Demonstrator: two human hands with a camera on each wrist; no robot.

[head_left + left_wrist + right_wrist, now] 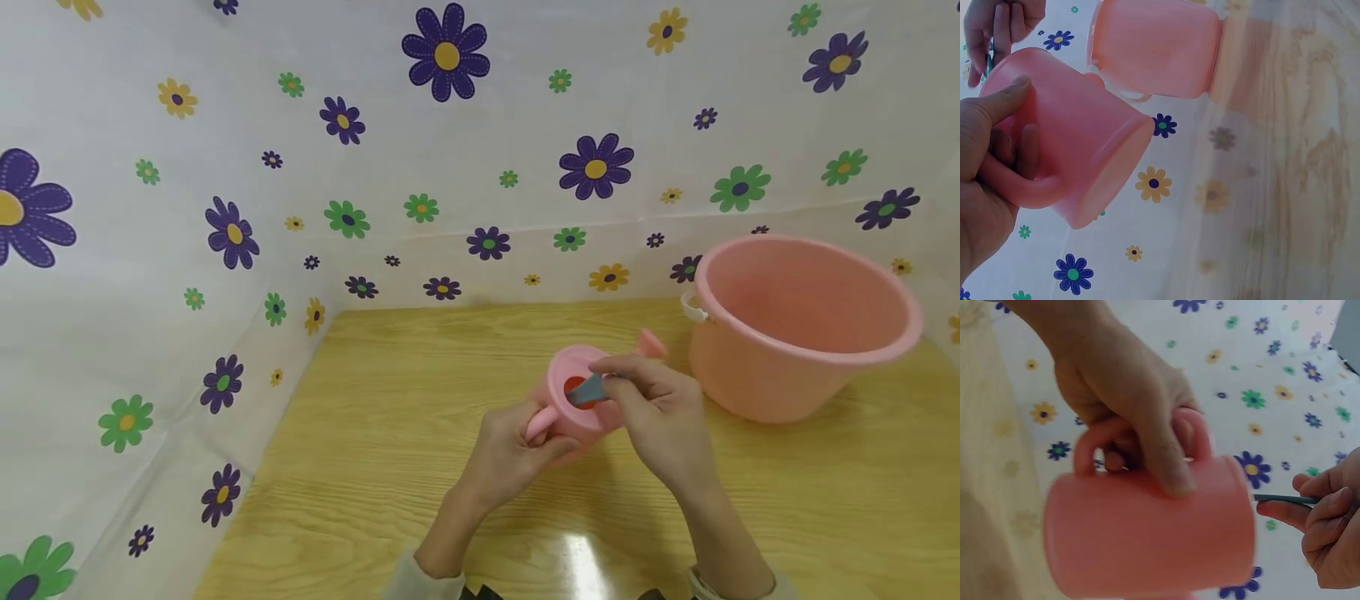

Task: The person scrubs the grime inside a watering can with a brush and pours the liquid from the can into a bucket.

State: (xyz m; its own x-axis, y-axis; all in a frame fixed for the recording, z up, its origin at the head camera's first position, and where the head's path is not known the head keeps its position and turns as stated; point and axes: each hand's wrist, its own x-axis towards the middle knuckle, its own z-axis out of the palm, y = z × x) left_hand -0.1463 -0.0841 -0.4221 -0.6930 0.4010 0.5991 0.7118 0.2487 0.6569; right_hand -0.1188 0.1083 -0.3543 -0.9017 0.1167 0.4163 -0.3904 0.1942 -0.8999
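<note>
My left hand (501, 457) grips the handle of a small pink watering can (1079, 125), its thumb lying along the side of the can. The can is tilted, and its round opening shows red inside in the head view. Between the thumb and fingers of my right hand (666, 415) is a flat blue-grey tool (589, 390). One end of the tool reaches into the opening; what that end looks like is hidden. From the right wrist the tool (1285, 499) appears edge-on as a thin strip. The can's pink spout head (651, 343) sticks out beyond my right hand.
A large pink bucket (750, 379) with a white handle (693, 311) stands to the right on the wood-grain table (375, 417). White sheeting (465, 167) with printed flowers rises behind the table and along its left side.
</note>
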